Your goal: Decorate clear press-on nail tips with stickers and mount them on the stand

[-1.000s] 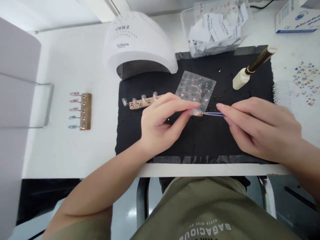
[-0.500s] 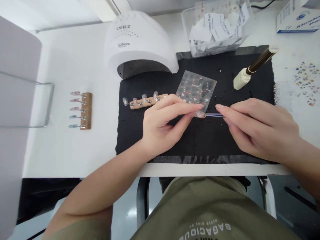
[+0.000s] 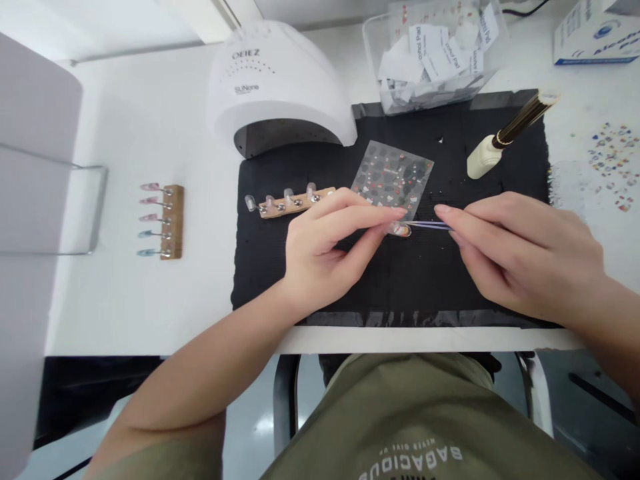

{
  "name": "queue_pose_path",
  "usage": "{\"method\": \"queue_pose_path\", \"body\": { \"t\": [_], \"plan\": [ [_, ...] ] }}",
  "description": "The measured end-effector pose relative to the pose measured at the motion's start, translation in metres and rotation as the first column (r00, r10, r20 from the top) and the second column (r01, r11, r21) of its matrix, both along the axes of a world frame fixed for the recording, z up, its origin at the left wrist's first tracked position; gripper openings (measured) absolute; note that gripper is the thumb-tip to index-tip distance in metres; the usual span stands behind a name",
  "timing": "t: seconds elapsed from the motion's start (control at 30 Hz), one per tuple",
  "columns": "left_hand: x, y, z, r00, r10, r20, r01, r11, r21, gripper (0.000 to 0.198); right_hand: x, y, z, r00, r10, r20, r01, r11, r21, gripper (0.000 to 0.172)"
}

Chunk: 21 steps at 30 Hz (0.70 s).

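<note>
The left hand covers most of the nail tip; its decoration is too small to tell. The tweezers are hidden at the rear inside the right hand. The wooden strip has its right end behind the left hand. Far right, the box is cut off.

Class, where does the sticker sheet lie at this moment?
In the head view the sticker sheet lies on the black mat, just beyond the left hand, between the white lamp and the cream-handled brush.
</note>
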<state>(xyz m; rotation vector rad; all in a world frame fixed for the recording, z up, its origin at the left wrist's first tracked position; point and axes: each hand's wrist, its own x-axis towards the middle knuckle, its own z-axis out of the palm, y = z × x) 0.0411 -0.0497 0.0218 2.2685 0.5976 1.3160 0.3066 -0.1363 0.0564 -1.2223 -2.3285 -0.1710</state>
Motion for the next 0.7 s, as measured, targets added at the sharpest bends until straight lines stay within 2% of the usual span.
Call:
{"method": "queue_pose_path", "body": {
  "t": [0.4,0.7],
  "plan": [
    [0.0008,-0.0005,0.0002,1.0,0.0,0.004,0.0,1.0,-0.007,0.026,-0.0002,-0.0006,0.0038,0.999,0.011,0.047,-0.013,0.999,0.034,0.036],
    [0.0011,-0.0015,0.001,1.0,0.007,0.013,-0.007,0.999,-0.038,0.024,0.0007,-0.0029,0.0018,1.0,-0.006,0.03,0.006,1.0,0.016,0.041]
  ]
}}
